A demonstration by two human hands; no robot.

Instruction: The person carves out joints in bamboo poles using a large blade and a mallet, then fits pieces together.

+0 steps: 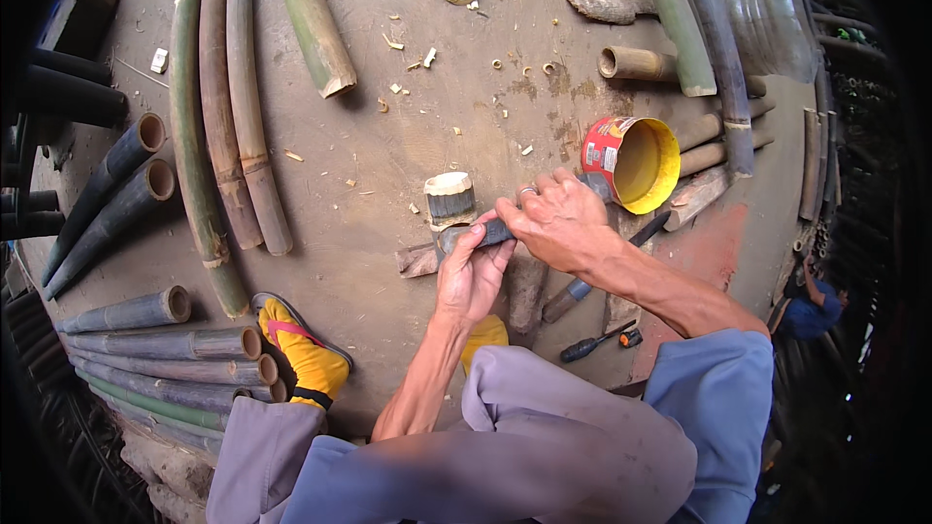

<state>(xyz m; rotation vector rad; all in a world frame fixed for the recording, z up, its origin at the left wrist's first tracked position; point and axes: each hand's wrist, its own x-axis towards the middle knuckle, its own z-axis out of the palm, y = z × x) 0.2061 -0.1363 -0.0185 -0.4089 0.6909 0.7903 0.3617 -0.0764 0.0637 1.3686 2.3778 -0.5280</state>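
Note:
My left hand [473, 272] grips the near end of a dark grey, bar-like thing [495, 232], fingers wrapped under it and thumb along it. From above, my right hand [558, 216] closes over the same bar and hides most of its middle, so its exact kind cannot be made out. Just beyond my left hand stands a short dark stump [449, 199] with a pale, freshly cut top. An open red tin with a yellow rim [600, 150] lies tilted beside my right hand. Below my right wrist a long dark tool [568, 300] rests on the ground.
A screwdriver [590, 343] and a small orange-black object [631, 338] lie near my knee. Long bamboo poles [199, 136] line the left, with cut bamboo tubes [218, 343] stacked below. More poles [673, 19] lie at right. Pale chips are scattered ahead. Another person [815, 306] is far right.

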